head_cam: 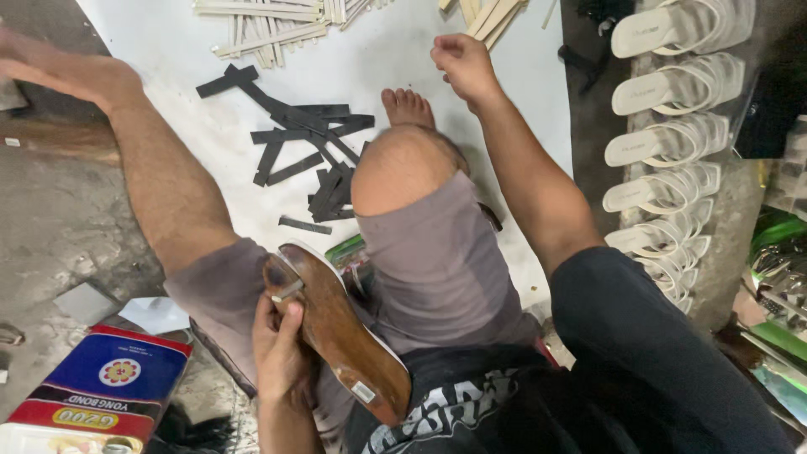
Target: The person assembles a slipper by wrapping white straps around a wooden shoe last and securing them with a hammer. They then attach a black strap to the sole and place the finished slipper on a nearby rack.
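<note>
We sit on the floor with one knee raised, and our left hand (282, 353) is closed around the edge of a brown sandal sole (340, 332) that lies tilted across our left thigh, underside up, with a small pale strap end (287, 291) pinned under the thumb near its heel. Our right hand (464, 65) is stretched far forward over the white sheet (168, 59) on the floor, fingers curled loosely near a heap of pale strips (492, 15) at the top edge; from this angle we cannot tell whether it has hold of anything. Our bare foot (408, 108) rests on the sheet just beside that hand. A scatter of black strips (307, 147) lies on the sheet in front of the knee, and more pale strips (269, 25) are piled at the top left. To the right, well apart from the sole, a row of white sandals (668, 143) overlaps down the dark floor. At the lower left, a red and blue tin (101, 387) lies near our left elbow.
</note>
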